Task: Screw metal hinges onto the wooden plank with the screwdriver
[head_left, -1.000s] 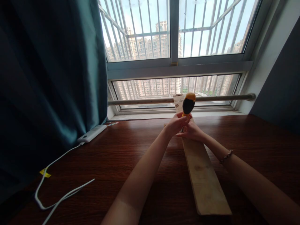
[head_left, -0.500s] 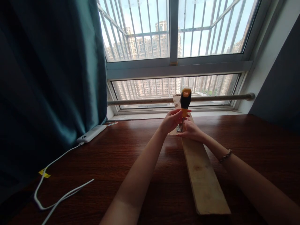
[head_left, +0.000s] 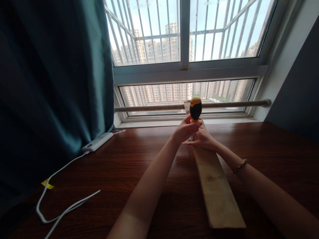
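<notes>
My left hand (head_left: pixel 185 130) is closed around the lower part of a screwdriver (head_left: pixel 195 109) with a black and yellow handle. The screwdriver stands nearly upright, its tip pointing down at a small metal plate (head_left: pixel 191 137) on the wood. Resting over the far part of a long wooden board (head_left: pixel 216 186) is my right hand (head_left: pixel 203 137), its thumb and fingers curled in around the screwdriver's tip. What they pinch there is hidden. Another piece of wood (head_left: pixel 187 105) reaches out beyond my hands toward the window.
The board lies on a dark reddish-brown wooden surface (head_left: pixel 139 156). At the left, a white power bank (head_left: pixel 97 142) with a white cable (head_left: pixel 65 162) sits by a blue curtain (head_left: pixel 94 83). A metal rail (head_left: pixel 154 108) crosses in front of the barred window.
The screwdriver's handle has turned and dropped slightly, leaning a little left. My left hand has rotated with it, the fingers now wrapped further round. My right hand stays in place.
</notes>
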`<state>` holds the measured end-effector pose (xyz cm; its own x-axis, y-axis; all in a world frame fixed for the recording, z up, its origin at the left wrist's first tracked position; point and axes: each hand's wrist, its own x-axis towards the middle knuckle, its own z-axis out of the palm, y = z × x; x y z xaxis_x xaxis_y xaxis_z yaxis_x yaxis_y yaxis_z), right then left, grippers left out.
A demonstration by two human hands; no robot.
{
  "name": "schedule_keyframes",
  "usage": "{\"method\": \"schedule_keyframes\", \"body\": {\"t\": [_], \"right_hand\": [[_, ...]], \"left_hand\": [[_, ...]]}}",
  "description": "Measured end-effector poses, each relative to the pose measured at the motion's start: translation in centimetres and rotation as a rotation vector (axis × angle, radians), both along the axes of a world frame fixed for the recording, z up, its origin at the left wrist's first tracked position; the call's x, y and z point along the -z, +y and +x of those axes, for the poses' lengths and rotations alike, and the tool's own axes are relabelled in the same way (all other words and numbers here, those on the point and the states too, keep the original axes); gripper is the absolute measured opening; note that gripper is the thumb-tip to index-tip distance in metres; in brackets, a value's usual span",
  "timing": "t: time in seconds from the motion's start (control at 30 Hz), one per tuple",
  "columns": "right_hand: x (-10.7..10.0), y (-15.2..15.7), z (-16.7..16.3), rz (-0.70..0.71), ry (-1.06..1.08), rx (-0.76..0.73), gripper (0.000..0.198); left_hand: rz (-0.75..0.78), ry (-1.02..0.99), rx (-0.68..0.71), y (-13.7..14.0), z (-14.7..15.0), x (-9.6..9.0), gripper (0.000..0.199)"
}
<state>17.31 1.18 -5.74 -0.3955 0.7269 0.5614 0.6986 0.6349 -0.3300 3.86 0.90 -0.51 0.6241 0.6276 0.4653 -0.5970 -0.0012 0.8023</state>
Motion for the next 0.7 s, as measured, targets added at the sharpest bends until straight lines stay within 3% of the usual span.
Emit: {"method": "schedule_keyframes", "body": {"t": [0.17,0.5,0.7], "right_hand": [[0.3,0.4,0.0,-0.007,0.006,0.015,0.052],[0.7,0.8,0.1,0.043,-0.014,0.029,0.074],[0.6,0.6,0.1,0.037,0.022,-0.007,0.061]], "left_hand": [[-0.027,0.002,-0.045,0.2,0.0,0.0,0.030],[0.003,-0.032,-0.037,0.6,0.3,0.5,0.036],[0.044,0.032,-0.100,0.2,1.0,0.8,0.058]]}}
